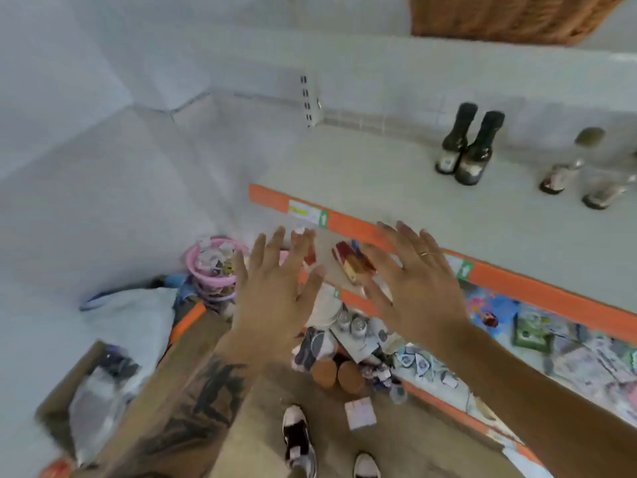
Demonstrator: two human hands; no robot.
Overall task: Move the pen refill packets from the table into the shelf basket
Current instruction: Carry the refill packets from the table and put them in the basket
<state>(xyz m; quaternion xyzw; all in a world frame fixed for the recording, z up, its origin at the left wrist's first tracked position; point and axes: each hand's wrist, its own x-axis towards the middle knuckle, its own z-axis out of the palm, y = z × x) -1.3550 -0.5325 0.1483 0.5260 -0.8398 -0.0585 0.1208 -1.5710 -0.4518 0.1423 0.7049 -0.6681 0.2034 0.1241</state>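
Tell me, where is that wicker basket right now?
The wicker basket sits at the top right of the head view, on the level above the grey shelf that holds two dark bottles, far above both open hands.

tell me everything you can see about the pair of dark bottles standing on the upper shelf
The pair of dark bottles stands upright on the pale grey shelf, right of its middle and near the back wall. Both look like dark glass, with black caps or wrapped necks and wider rounded bodies bearing small pale labels too blurred to read. They stand side by side, close enough that I cannot tell whether they touch. Neither hand is near them; clear bottles stand further right.
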